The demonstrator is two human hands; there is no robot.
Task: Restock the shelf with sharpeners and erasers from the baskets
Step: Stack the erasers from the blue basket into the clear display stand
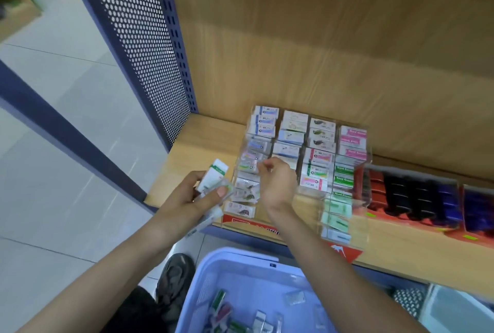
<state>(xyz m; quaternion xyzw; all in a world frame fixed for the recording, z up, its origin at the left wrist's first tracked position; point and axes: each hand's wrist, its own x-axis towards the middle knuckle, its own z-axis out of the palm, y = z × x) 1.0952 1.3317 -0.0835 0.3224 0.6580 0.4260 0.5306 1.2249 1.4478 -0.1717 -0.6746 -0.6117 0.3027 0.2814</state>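
At the shelf's (187, 161) left front corner, left hand (192, 199) fingers curl round stacked erasers (212, 177) while right hand (278, 183) fingers pinch, seemingly, one eraser (250, 165) over the clear tray (358, 225).

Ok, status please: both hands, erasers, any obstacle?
Left hand grips eraser stack. Right hand pinches eraser pack at clear display, left column. No obstacle visible.
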